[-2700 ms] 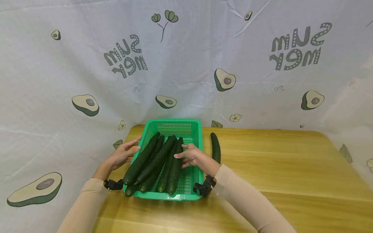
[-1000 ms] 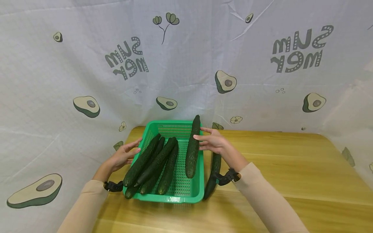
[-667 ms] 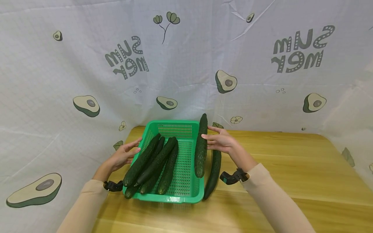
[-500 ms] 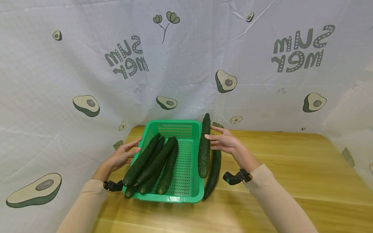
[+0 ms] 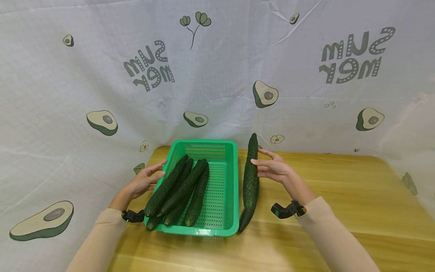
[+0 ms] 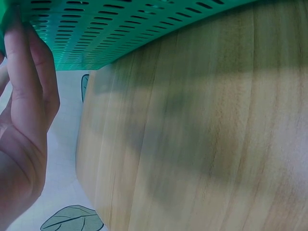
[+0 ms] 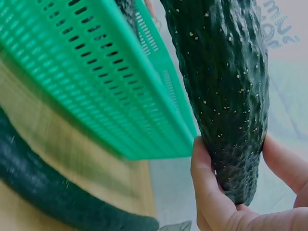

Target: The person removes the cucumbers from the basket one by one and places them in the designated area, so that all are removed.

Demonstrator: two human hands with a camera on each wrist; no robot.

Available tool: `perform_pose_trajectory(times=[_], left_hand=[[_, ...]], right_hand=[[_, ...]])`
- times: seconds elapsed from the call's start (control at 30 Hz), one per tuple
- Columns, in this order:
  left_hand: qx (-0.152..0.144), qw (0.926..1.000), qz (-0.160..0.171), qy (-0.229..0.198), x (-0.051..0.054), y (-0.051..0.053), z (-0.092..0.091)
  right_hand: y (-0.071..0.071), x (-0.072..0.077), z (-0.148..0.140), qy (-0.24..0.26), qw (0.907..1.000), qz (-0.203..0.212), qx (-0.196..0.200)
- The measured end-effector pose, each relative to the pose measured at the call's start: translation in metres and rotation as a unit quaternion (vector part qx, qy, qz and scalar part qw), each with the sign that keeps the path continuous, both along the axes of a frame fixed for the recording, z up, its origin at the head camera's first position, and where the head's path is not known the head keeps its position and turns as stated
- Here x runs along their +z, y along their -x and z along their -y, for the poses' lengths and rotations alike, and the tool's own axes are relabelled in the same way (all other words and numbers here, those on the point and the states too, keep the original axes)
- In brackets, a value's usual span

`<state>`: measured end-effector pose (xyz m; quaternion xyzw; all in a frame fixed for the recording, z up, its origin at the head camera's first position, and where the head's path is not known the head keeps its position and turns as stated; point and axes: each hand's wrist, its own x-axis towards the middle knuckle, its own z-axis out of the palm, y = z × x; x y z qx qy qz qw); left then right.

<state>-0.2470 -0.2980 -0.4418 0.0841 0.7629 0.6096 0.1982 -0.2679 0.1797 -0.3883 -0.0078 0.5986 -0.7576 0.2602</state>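
Note:
A dark green cucumber is held up by my right hand, thumb and fingers pinching it near its far end. It hangs over the table just right of the green plastic basket. Under it, another cucumber lies on the table, partly hidden in the head view; the right wrist view shows this curved cucumber apart from the held one. My left hand grips the basket's left rim, its fingers against the outer wall. Several cucumbers lie heaped in the basket's left part.
The wooden table stretches to the right of the basket. A pale curtain printed with avocados hangs close behind and along the left side. Both wrists carry black camera straps.
My right hand has lifted the rightmost cucumber out of the basket and carried it right, across the rim, above the cucumber on the table. My left hand has stayed at the rim.

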Motion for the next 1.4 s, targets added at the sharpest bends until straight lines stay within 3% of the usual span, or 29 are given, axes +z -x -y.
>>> perform_pose_trajectory(times=[0.57,0.9,1.4], left_hand=[[0.007,1.0,0.005,0.002,0.0,0.001,-0.001],[0.005,1.0,0.007,0.001,0.001,0.0,0.0],[0.011,0.9999,0.011,-0.003,-0.002,0.0,0.001]], right_hand=[[-0.005,-0.034,-0.036,-0.008,0.9999,0.012,-0.006],[-0.007,-0.049,-0.044,-0.036,0.9989,0.022,-0.021],[-0.009,-0.072,-0.052,-0.061,0.9978,0.024,-0.011]])
